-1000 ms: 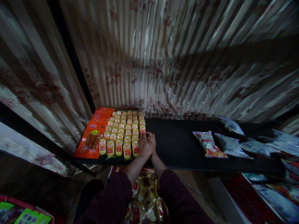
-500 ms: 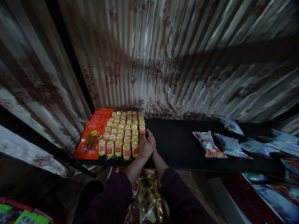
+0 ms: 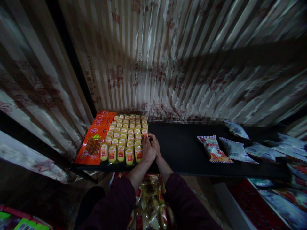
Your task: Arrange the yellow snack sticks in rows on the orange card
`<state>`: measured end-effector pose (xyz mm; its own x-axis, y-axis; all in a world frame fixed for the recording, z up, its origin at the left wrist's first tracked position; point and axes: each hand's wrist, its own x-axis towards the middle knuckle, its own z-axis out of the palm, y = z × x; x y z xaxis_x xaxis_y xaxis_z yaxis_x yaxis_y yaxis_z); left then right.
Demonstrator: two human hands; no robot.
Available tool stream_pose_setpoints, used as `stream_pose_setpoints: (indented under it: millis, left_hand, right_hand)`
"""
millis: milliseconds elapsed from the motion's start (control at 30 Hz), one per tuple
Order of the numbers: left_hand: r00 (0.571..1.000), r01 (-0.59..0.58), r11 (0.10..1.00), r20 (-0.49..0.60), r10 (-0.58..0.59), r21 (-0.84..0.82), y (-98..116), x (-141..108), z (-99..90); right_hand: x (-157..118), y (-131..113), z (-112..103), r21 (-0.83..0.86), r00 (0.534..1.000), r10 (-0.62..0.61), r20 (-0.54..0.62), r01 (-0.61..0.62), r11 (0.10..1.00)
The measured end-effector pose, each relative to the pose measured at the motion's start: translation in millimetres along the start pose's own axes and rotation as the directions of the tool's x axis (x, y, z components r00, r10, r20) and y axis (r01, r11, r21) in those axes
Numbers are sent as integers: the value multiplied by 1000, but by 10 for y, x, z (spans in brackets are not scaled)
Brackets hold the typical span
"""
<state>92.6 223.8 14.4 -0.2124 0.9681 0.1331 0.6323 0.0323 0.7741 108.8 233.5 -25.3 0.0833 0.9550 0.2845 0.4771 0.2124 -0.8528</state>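
Small yellow wrapped cakes [image 3: 121, 152] with red labels stand upright in close rows at the left of the black shelf. My left hand [image 3: 149, 151] is at the right end of these rows, its fingertips against the rightmost column near one wrapped cake [image 3: 144, 132]. My right hand [image 3: 155, 144] is pressed beside it, fingers bent inward and thumb side close to the left hand. Both hands look closed together; whatever lies between them is hidden. Orange snack packets [image 3: 89, 145] overlap in a line left of the cakes.
The black shelf [image 3: 177, 150] runs rightward, with a red-and-white snack bag [image 3: 214, 149] and several silvery bags [image 3: 238, 150] on it. Below are a box of wrapped cakes [image 3: 151, 204] and a red-sided carton [image 3: 254, 204]. A striped curtain [image 3: 153, 57] hangs behind.
The hands stay at the same place by the cakes, with the right fingers curled slightly more. The whole view shifts very slightly.
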Motion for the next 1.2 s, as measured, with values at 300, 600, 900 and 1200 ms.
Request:
stream_pose_setpoints:
  millis: [300, 600, 900, 1200]
  left_hand:
    - [1000, 7, 1000, 6, -7, -15, -263, -96, -215]
    - [999, 29, 999, 27, -28, -39, -304, -83, -249]
    - [1000, 12, 997, 20, -10, -70, -88, 10, -32]
    - [999, 17, 999, 29, -16, -42, -48, 32, -8]
  right_hand:
    - [18, 48, 14, 38, 999, 50, -23, -49, 998]
    - [11, 105, 47, 36, 996, 82, -29, -81, 996]
    - [43, 72, 88, -79, 996, -1, -85, -6, 997]
    - [125, 113, 106, -153, 994, -104, -23, 100, 983]
